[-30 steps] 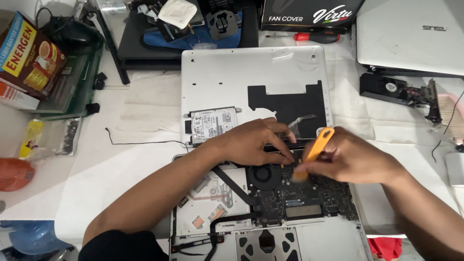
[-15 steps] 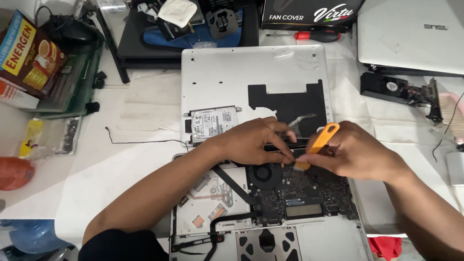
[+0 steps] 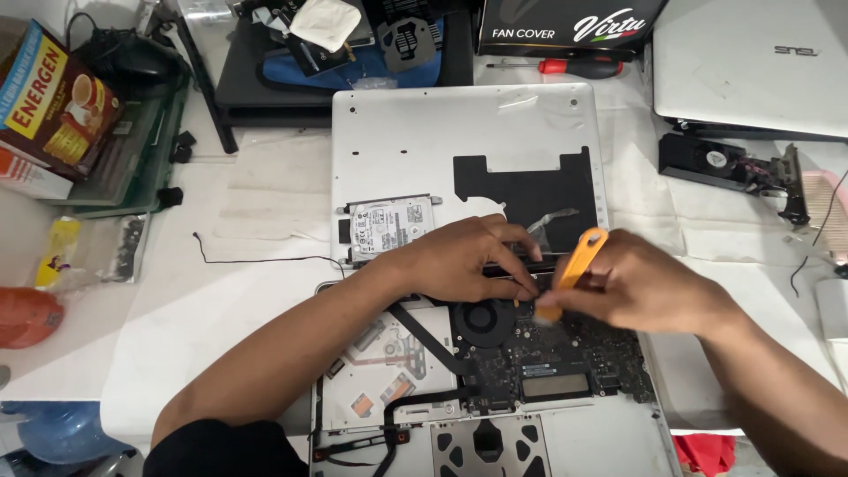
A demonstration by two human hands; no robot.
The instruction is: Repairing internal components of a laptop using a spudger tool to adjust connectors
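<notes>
A smooth orange plastic pry tool (image 3: 572,272) meets the matt white laptop shell (image 3: 424,141) and dark circuit board (image 3: 556,358).

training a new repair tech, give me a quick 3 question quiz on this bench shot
1. True or false: the right hand holds an orange pry tool.
2. What does the left hand press on? A) the opened laptop near its hinge edge B) the red-handled screwdriver C) the closed white laptop
3. What lies on the removed bottom cover, just left of the left hand?

Key:
1. True.
2. A.
3. A hard drive in its bracket.
</notes>
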